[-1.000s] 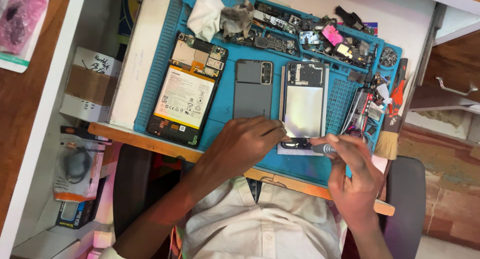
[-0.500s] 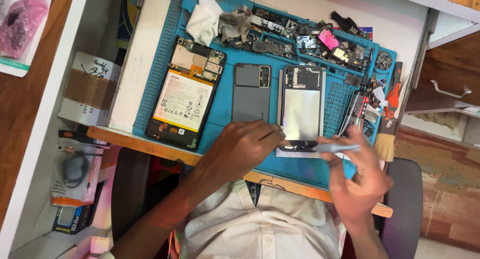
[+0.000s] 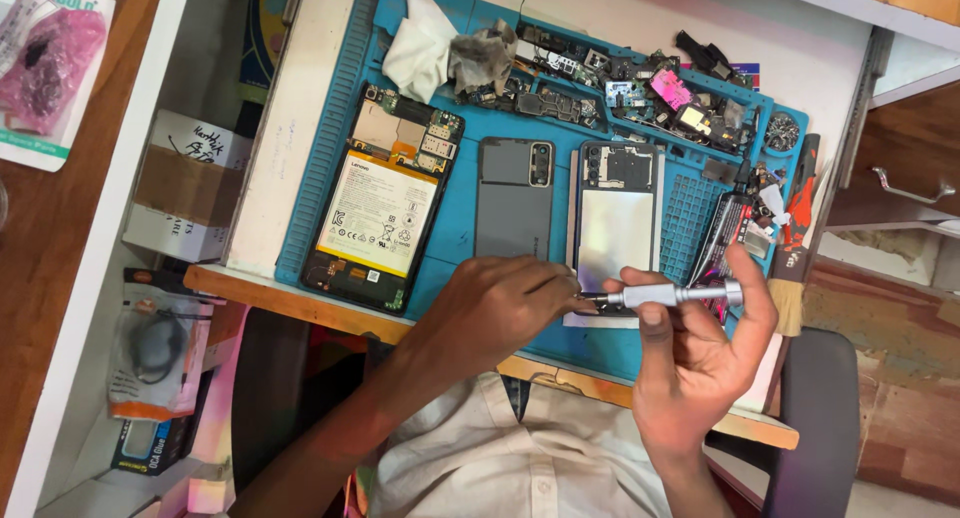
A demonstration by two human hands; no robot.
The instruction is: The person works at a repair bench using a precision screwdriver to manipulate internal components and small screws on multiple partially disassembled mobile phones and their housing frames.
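Note:
A silver precision screwdriver [image 3: 672, 296] lies level in my right hand [image 3: 695, 363], thumb and fingers wrapped around its shaft, forefinger on its end cap. My left hand [image 3: 495, 313] pinches the driver's tip end at the near edge of an opened phone frame [image 3: 615, 228] with a silvery inner plate. That frame lies on a blue work mat [image 3: 455, 213]. Beside it to the left lies a grey phone back cover [image 3: 513, 198]. Further left is an opened tablet [image 3: 378, 208] with its battery and boards showing.
Loose phone parts and small boards [image 3: 610, 83] fill the mat's far trays, with a white cloth [image 3: 420, 43]. Tubes, red pliers and a brush [image 3: 790, 238] sit at the mat's right. A cardboard box [image 3: 185, 188] and packets stand on the left shelf. A drawer [image 3: 900, 188] is on the right.
My right hand has turned and raised the screwdriver so it lies level, its end cap now out to the right. My left hand stays at the phone frame's near edge, now at the tip.

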